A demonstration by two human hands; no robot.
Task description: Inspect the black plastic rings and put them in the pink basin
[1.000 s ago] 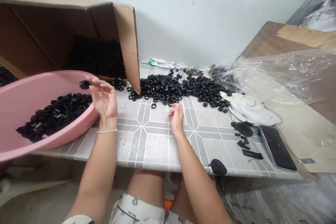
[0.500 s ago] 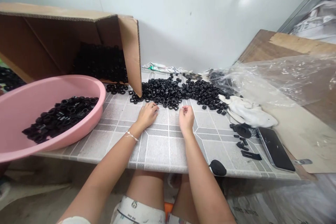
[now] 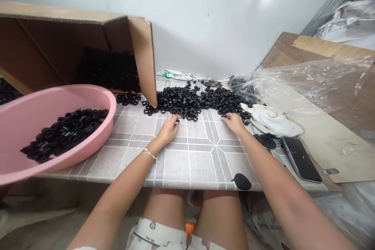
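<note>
Head view: nuts (image 3: pixel 187 103) on tiled tabletop (image 3: pixel 187 160), white wall (image 3: pixel 205 19).

This is a makeshift corner for hand piecework, either a small workshop or a room at home; the pictures cannot settle which. A tiled counter (image 3: pixel 187 160) against a plain white wall (image 3: pixel 205 19) is heaped with black nuts (image 3: pixel 181 103), with more in a cardboard box (image 3: pixel 58 43) tipped on its side at the far left and in a pink basin (image 3: pixel 58 162) at the near left. Plastic sheeting (image 3: pixel 310 86), a wooden board (image 3: pixel 307 45), a cloth (image 3: pixel 272 123) and a phone (image 3: pixel 299 159) crowd the right, giving it an improvised, domestic look.
</note>
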